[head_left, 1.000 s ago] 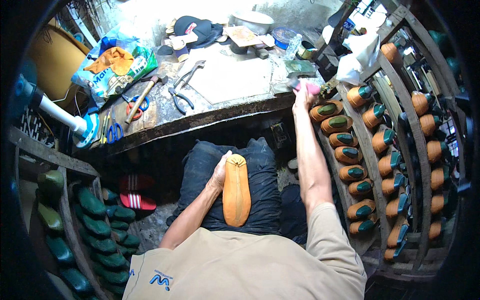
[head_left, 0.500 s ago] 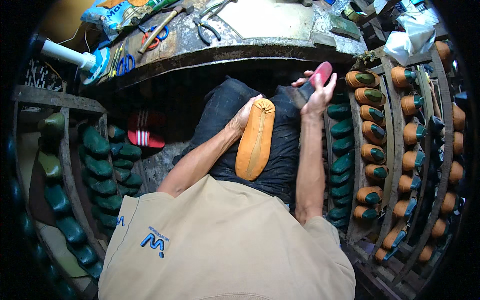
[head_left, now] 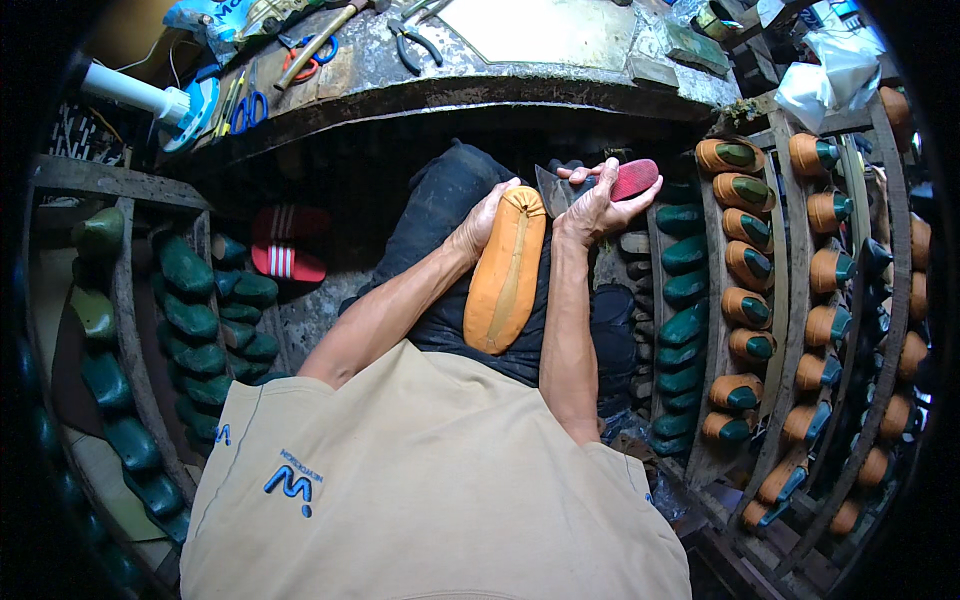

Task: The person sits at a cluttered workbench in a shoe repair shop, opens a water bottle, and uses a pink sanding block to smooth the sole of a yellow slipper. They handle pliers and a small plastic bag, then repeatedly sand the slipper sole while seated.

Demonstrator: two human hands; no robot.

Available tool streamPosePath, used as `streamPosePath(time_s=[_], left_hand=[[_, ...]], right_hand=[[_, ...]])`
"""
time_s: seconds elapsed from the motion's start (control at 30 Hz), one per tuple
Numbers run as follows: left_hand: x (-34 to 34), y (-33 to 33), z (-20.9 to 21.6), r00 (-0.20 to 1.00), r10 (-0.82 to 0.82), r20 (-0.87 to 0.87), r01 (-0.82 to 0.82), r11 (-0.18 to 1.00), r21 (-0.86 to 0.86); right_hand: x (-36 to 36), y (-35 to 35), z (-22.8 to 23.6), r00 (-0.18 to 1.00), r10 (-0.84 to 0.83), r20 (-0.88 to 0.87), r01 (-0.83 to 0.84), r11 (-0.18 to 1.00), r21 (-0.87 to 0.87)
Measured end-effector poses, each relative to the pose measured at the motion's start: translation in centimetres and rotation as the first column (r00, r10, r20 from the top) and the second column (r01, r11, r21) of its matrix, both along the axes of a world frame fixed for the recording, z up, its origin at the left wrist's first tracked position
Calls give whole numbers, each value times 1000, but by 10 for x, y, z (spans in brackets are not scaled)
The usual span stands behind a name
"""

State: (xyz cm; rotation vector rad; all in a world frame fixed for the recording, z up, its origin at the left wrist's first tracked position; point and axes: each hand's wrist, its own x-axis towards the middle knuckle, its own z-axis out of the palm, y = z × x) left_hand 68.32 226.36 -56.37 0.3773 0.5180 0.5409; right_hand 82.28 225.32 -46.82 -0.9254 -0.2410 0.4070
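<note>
A tan leather shoe upper (head_left: 503,290), stretched over a form, rests on my lap with its underside up. Its gathered, pleated end points away from me, and a paler strip runs down the middle. Around that far end my left hand (head_left: 483,220) is closed, gripping it from the left side. My right hand (head_left: 592,208) holds a knife (head_left: 634,178) with a red handle, closed round it just right of the shoe upper. The broad dark blade points left toward the pleated end, apart from the leather.
Ahead curves a workbench (head_left: 380,98) carrying pliers (head_left: 415,45), a hammer (head_left: 320,45) and scissors (head_left: 250,108). Racks (head_left: 790,300) of leather-covered shoe lasts stand at the right. Green lasts (head_left: 190,310) fill racks at the left, near red sandals (head_left: 288,243) on the floor.
My right hand has swung left and toward me, bringing the knife blade close to the shoe upper's pleated end. My left hand and the shoe upper have barely shifted.
</note>
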Motion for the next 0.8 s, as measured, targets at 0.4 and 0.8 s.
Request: streamPosePath(time_s=[0.4, 0.8], left_hand=[[2, -2, -2, 1000, 10, -19, -11, 999, -50], [0, -3, -2, 995, 6, 97, -1, 999, -51]], right_hand=[[-5, 2, 1, 997, -11, 80, 15, 999, -47], [-1, -5, -6, 987, 46, 151, -37, 998, -59]])
